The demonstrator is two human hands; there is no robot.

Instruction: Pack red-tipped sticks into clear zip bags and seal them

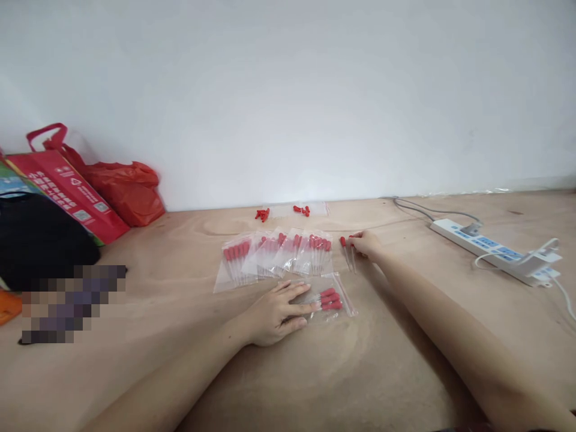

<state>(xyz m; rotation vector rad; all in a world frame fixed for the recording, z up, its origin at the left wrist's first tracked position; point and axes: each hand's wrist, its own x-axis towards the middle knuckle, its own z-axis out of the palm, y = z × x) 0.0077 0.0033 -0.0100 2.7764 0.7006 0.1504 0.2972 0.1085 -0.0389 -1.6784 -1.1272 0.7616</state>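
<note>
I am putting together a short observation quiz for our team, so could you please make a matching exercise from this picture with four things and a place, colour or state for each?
Column one
1. Left hand
2. Right hand
3. Power strip
4. Crumpled plastic bag

Column two
A. White, on the right of the picture
B. Fingertips at a red-bulbed dropper
C. Red, on the left of the picture
D. Resting on a clear bag

Right pairs: 1-D, 2-B, 3-A, 4-C.
</note>
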